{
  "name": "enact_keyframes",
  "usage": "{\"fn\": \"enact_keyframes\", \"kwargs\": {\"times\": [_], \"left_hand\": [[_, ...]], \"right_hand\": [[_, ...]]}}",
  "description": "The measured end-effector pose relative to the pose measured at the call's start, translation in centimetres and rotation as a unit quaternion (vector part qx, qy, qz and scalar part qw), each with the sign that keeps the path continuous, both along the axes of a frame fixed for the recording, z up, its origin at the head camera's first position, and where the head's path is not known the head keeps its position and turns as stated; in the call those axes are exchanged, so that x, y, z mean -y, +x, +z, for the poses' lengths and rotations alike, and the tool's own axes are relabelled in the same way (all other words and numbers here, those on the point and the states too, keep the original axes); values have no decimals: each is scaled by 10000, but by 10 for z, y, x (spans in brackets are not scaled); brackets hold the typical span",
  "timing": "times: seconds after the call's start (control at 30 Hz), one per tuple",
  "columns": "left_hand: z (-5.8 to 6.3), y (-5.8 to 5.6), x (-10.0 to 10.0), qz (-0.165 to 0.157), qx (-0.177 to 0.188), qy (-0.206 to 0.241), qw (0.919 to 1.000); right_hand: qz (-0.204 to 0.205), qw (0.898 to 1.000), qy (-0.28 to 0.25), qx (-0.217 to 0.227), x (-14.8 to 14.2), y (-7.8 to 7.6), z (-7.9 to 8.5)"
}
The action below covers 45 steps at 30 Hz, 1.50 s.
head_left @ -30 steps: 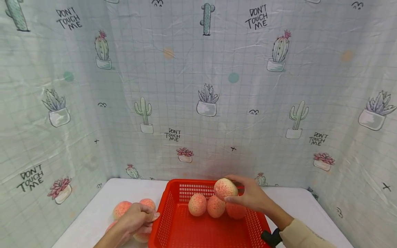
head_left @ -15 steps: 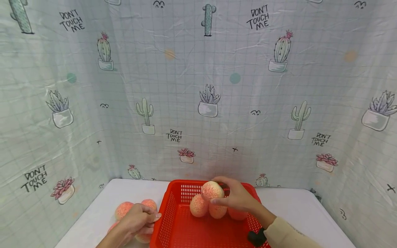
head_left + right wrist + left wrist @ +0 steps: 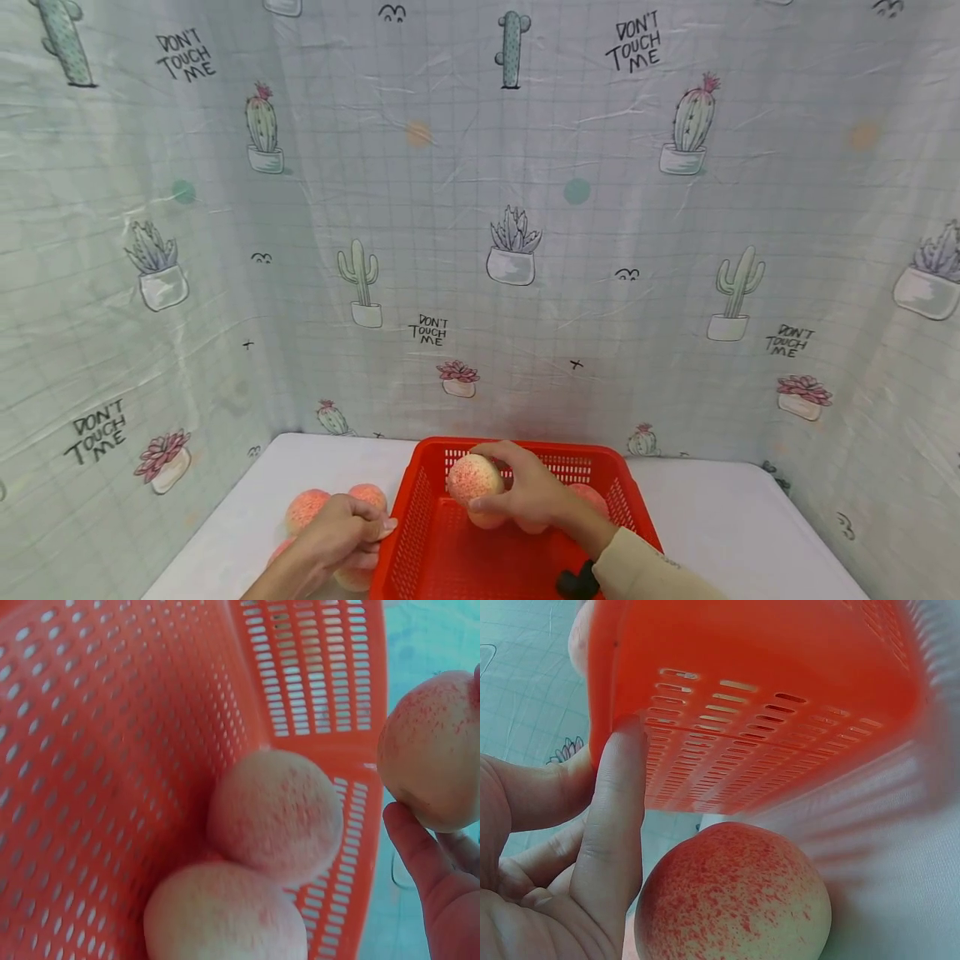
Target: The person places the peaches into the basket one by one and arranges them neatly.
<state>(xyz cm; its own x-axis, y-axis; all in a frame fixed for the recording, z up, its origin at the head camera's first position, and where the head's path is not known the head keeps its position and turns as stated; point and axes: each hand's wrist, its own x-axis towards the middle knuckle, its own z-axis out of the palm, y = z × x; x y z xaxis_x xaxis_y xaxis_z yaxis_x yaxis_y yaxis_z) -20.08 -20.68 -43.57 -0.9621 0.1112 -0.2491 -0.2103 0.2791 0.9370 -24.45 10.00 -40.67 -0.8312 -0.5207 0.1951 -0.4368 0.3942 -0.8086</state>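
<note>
Right hand (image 3: 525, 490): fingers gripping round peach (image 3: 472, 478) (red-speckled, matte) over basket | left hand (image 3: 347, 532): fingers pinching perforated plastic basket (image 3: 480, 560) rim | basket near desk's (image 3: 720, 525) far edge; loose peaches (image 3: 307, 508) toward left edge

Head view faces forward; 2 nearer wrist views share the basket (image 3: 487, 562).

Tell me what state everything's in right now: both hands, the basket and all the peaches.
Left hand: pinching the basket's rim
Right hand: gripping one peach
Held peach: raised, between thumb and fingers
Red basket: upright, partly filled
Basket peaches: whole, partly hidden by the right hand
Table peaches: outside the basket, partly hidden by the left hand
</note>
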Motion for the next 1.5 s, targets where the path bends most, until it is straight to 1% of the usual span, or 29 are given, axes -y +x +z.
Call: {"fn": "enact_keyframes", "kwargs": {"times": [0.13,0.27,0.37,0.7,1.03,1.17,1.3,1.37,1.5], "left_hand": [[-1,1,1,-195,-131,181,9996],[-1,1,1,-218,-170,238,9993],[0,1,1,-162,-133,189,9996],[0,1,-1,-11,-17,60,10000],[-3,-1,-1,91,63,141,9998],[-3,-1,0,51,42,153,9999],[-2,0,0,26,-12,145,9999],[-2,0,0,18,-17,153,9999],[0,0,0,18,3,137,9999]], "right_hand": [[91,9998,-55,154,12,-2,-5],[190,9996,-83,208,19,-3,-9],[265,9996,-71,109,24,-4,-12],[332,9988,44,-361,40,-9,-23],[430,9936,703,-769,50,-14,-26],[479,9933,732,-760,52,-16,-25],[492,9914,929,-776,55,-18,-27],[473,9876,1178,-921,56,-19,-28],[462,9766,1696,-1237,58,-20,-29]]}}
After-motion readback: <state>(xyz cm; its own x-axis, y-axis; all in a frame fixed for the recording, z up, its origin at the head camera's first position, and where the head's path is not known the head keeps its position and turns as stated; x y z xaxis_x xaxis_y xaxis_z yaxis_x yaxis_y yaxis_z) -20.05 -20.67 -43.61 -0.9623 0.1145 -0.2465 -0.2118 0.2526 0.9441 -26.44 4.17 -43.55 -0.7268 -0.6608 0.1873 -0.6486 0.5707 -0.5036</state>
